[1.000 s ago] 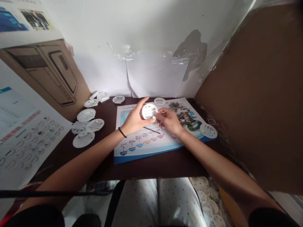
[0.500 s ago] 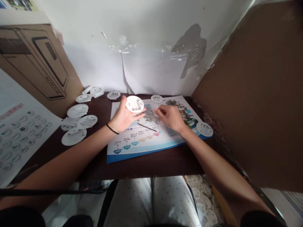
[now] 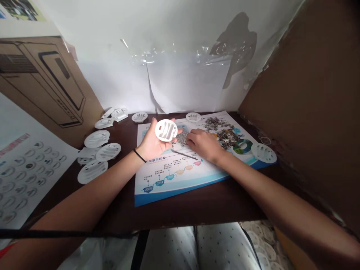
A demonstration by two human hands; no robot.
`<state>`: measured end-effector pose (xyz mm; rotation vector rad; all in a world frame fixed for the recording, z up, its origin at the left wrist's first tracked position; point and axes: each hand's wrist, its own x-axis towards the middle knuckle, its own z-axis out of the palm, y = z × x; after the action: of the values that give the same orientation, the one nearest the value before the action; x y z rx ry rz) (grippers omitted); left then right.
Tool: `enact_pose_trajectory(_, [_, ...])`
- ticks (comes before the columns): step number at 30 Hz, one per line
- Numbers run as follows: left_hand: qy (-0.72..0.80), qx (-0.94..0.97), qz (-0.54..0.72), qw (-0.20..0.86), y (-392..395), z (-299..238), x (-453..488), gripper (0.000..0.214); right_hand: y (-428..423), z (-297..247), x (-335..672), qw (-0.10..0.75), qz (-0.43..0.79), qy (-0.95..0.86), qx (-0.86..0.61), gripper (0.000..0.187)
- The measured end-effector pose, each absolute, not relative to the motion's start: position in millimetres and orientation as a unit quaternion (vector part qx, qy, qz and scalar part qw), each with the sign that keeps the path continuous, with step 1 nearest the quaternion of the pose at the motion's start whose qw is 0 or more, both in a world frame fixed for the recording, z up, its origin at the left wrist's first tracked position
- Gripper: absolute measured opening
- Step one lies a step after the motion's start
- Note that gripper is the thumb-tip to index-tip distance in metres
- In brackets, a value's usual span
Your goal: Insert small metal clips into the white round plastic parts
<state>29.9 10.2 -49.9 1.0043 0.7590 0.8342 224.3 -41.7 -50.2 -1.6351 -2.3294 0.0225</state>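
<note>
My left hand (image 3: pixel 149 147) holds up a round white slotted plastic disc (image 3: pixel 166 131), its ribbed face toward me. A small reddish-brown patch shows near the disc's left edge. My right hand (image 3: pixel 203 144) is low over the printed sheet (image 3: pixel 165 191), at the right side of a pile of tiny silvery pieces (image 3: pixel 182 138). Its fingers are curled inward, and whatever is between the fingertips is hidden. A thin dark stick-like tool (image 3: pixel 185 154) lies on the sheet below the hands.
Several similar white discs (image 3: pixel 97 138) lie at the left; others rest at the back (image 3: pixel 193 117) and right (image 3: pixel 264 153). Mixed small metal parts (image 3: pixel 227 138) are heaped beyond my right hand. Cardboard (image 3: pixel 306 112) stands on the right, and a printed box (image 3: pixel 53 82) on the left.
The view has shifted, so most things appear lower and farther right. The disc in my left hand has turned slightly. My right hand has come down to the silvery pile.
</note>
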Motion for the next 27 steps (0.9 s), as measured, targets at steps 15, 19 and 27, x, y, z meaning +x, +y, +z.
enact_pose_trajectory(15, [0.377, 0.480, 0.388, 0.690, 1.8, -54.3, 36.3, 0.080, -40.1, -55.3, 236.6, 0.468, 0.425, -0.605, -0.484, 0.020])
enact_pose_trajectory(19, [0.383, 0.485, 0.391, 0.682, 0.6, -55.7, 38.2, 0.079, -42.8, -53.3, 233.0, 0.513, 0.535, -0.502, -0.445, 0.028])
enact_pose_trajectory(27, [0.361, 0.478, 0.371, 0.710, 1.0, -55.9, 36.9, 0.076, -46.8, -50.9, 229.8, 0.535, 0.559, -0.460, -0.436, 0.024])
